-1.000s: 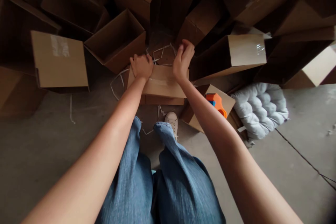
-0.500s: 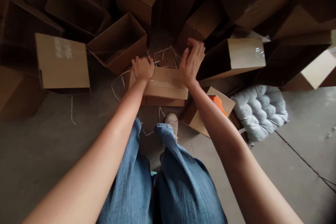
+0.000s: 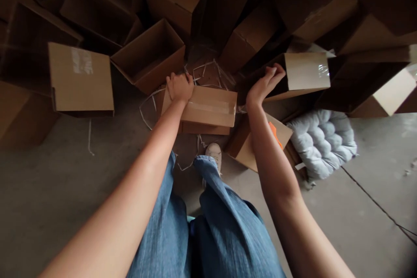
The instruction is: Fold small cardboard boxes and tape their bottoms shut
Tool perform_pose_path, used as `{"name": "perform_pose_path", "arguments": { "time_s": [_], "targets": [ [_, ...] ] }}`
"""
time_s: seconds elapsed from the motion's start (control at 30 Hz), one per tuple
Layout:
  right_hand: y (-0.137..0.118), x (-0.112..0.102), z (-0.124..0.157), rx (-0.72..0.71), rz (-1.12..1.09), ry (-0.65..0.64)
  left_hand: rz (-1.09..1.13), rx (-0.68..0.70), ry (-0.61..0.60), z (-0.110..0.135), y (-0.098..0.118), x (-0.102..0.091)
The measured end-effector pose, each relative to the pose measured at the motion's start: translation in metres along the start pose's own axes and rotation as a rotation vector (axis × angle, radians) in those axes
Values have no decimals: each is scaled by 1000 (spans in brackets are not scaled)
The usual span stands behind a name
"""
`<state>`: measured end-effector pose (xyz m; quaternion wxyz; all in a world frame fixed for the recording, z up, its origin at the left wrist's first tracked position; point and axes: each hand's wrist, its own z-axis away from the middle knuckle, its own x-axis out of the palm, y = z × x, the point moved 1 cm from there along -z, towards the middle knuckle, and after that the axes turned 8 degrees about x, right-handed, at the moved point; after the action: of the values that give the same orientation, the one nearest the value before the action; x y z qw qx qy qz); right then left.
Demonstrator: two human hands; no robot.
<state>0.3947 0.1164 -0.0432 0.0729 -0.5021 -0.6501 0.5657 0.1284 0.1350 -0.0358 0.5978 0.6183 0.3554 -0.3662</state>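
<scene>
A closed cardboard box [image 3: 210, 108] with a strip of clear tape along its top sits in front of my feet, on another piece of cardboard [image 3: 203, 128]. My left hand [image 3: 180, 87] is on the box's left end, its fingers bent over the far edge; their tips are hidden. My right hand [image 3: 265, 86] is off the box to its right, fingers stretched out and nothing in them, close to an open carton [image 3: 306, 71] lying on its side. Loose white strapping [image 3: 211, 67] lies tangled behind the taped box.
Several open cartons [image 3: 153, 58] crowd the far side. Near my right forearm, a smaller carton [image 3: 243, 147] has an orange object [image 3: 275, 134] at it, partly covered by the arm. A grey tufted cushion [image 3: 324, 143] rests to the right. A dark cord [image 3: 371, 197] crosses the concrete floor [image 3: 65, 191].
My right hand has moved right, away from the taped box's right end. My left hand stays on the box. The view has shifted slightly.
</scene>
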Motion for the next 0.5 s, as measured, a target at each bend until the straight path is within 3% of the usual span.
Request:
{"name": "perform_pose_path", "arguments": {
  "time_s": [0.07, 0.13, 0.2, 0.3, 0.4, 0.5],
  "targets": [
    [-13, -4, 1, -30, 49, 72, 15, -5, -4, 0, 0, -1],
    [-18, -4, 20, -54, 88, 92, 23, -5, -2, 1, 0, 0],
    [-9, 0, 44, -1, 136, -46, 21, 0, 6, 1, 0, 0],
    [22, 0, 60, 202, 182, -16, 14, -6, 16, 0, 0, 0],
    [41, -6, 36, 175, 174, 4, 36, -10, -1, 1, 1, -2],
    [32, -6, 4, 66, 151, 15, 75, -13, -25, 1, 2, -3]
  ]
}}
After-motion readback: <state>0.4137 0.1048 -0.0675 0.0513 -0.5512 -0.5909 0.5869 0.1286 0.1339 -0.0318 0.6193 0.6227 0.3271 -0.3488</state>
